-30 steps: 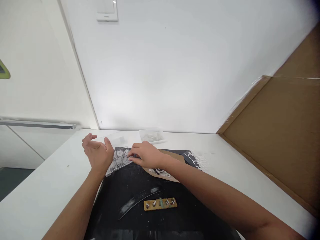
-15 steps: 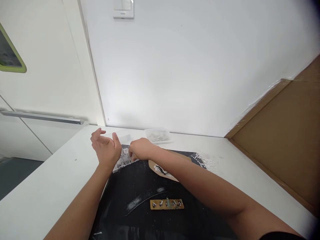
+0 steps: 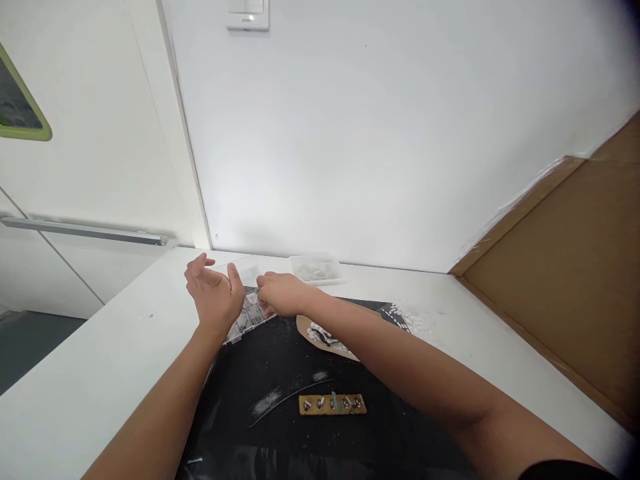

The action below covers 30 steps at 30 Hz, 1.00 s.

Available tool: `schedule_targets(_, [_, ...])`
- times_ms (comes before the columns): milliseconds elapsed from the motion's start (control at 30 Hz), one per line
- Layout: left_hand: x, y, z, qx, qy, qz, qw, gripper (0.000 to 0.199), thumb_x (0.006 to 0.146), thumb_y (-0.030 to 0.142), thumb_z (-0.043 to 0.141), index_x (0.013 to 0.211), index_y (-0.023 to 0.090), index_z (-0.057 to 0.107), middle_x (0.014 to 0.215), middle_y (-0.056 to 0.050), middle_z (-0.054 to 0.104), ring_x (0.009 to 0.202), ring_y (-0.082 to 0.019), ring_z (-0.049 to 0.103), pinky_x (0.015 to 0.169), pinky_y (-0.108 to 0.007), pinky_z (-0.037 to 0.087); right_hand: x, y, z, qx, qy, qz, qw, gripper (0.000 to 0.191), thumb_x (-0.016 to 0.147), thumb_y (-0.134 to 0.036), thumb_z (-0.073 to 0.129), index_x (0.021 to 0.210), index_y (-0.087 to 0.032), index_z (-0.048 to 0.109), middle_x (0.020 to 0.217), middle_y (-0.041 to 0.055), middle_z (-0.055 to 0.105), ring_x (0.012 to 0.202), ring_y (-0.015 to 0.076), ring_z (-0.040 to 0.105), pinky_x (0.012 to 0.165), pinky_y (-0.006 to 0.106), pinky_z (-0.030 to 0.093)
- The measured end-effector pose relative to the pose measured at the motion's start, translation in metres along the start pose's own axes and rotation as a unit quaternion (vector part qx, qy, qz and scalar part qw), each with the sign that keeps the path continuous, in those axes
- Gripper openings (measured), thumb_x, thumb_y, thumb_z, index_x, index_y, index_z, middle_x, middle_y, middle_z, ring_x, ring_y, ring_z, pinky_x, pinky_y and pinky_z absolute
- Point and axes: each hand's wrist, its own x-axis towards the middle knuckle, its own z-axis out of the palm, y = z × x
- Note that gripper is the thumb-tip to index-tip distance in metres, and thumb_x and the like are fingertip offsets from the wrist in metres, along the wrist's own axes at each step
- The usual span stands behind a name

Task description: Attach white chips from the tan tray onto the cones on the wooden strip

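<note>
My left hand (image 3: 215, 293) is raised above the left end of a clear compartment box (image 3: 246, 319), palm tipped up, thumb apart and fingers loosely curled. Nothing shows in it. Over the same box, my right hand (image 3: 283, 293) has its fingers bent down and drawn together. Whatever they may hold is hidden. Small greyish pieces show through the box's compartments. Partly under my right forearm is a tan board (image 3: 306, 327) with white pieces and a dark shape on it.
A strip with several small knobs (image 3: 333, 404) lies on the black mat (image 3: 280, 440). A translucent tray of pale pieces (image 3: 315, 268) stands by the wall. Small white strips (image 3: 415, 325) are scattered at the right. A cardboard panel (image 3: 560, 267) bounds the white table on the right.
My right hand's fingers have shifted slightly over the compartment box, with the hand turned a little. My left hand keeps its raised pose. The whole view has shifted slightly.
</note>
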Motion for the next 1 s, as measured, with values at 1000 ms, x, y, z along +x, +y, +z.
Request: schedule_targets(1000, [-0.053, 0.081, -0.015, -0.417, -0.243, 0.313, 0.818, 0.021, 0.089, 0.011, 0.078, 0.106, 0.023, 0.075, 0.087, -0.002, 0.075, 0.095, -0.020, 0.067, 0.090, -0.039, 0.056, -0.167, -0.027, 0.045, 0.728, 0.290, 0.161, 0.600, 0.044, 0.077, -0.052, 0.090, 0.085, -0.019, 0.061, 0.073, -0.0039, 0.064, 0.065, 0.0105, 0.060, 0.068, 0.026, 0.048])
